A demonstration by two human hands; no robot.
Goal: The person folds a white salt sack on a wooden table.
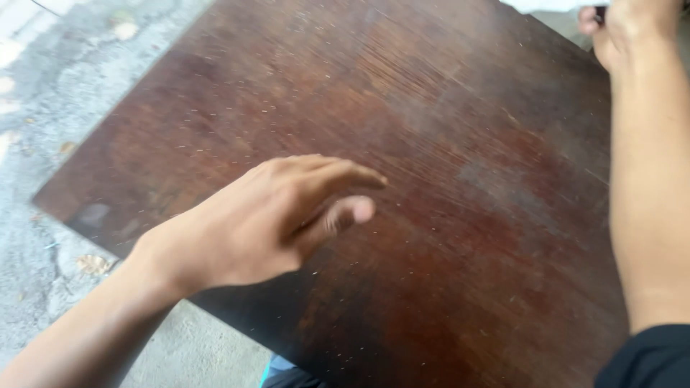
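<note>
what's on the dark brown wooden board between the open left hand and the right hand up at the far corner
Only bare wood, in the head view: between the left hand and the right hand the dark brown wooden board shows just pale specks and worn streaks.

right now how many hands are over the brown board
2. The left hand is open, fingers together, over the middle of the dark brown wooden board. The right hand is at the board's far right corner, closed around a small dark object, mostly cut off by the frame.
</note>
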